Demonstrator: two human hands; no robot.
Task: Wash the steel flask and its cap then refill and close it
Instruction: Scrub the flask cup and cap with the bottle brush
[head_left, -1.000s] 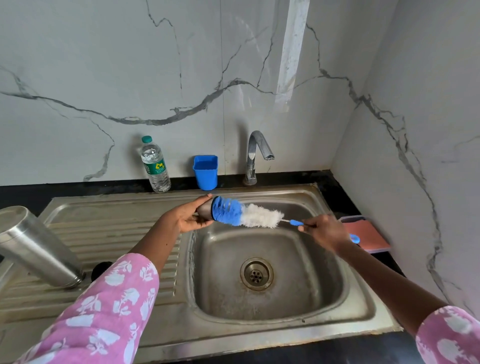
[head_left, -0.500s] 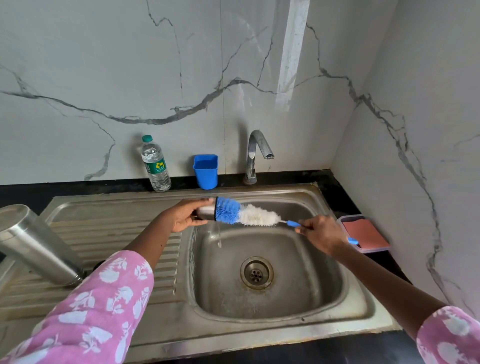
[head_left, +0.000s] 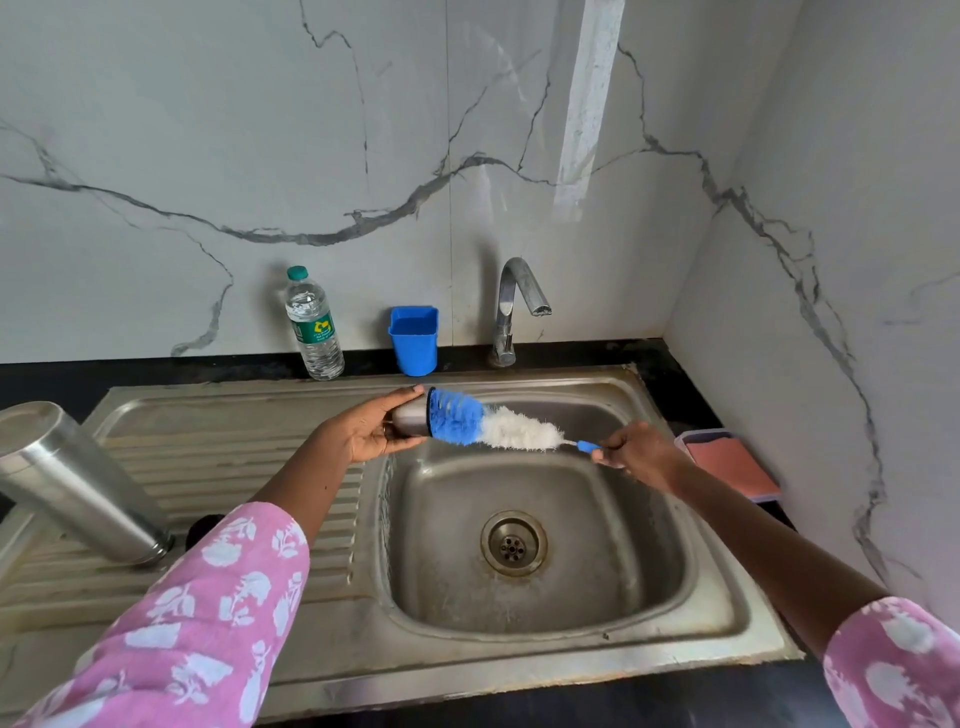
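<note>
Steel flask (head_left: 78, 483) first: it's out on the drainboard at the far left, mouth down on the ribbed steel, flat base up. Its long axis leans up and to the left in this wide view, and no hand is on it.

The action is over the basin! The cap (head_left: 408, 421) lies sideways in the left hand (head_left: 371, 434), closed end tucked toward the palm, open mouth facing right. Its axis runs nearly level, dipping a touch to the right. Fingers curl round it above and below, a firm wrap, palm turned up toward the camera, forearm reaching in from the lower left.

At the cap's mouth, the brush (head_left: 498, 428): blue bristles right at the rim (how far inside, cannot tell), white bristles trailing out to the right, then thin wire and a blue handle. The right hand (head_left: 639, 454) grips that handle, fingers curled round it, back of the hand up, arm stretched in from the lower right.

All of it hangs above the sink (head_left: 571, 582), in front of the tap (head_left: 511, 306).
</note>
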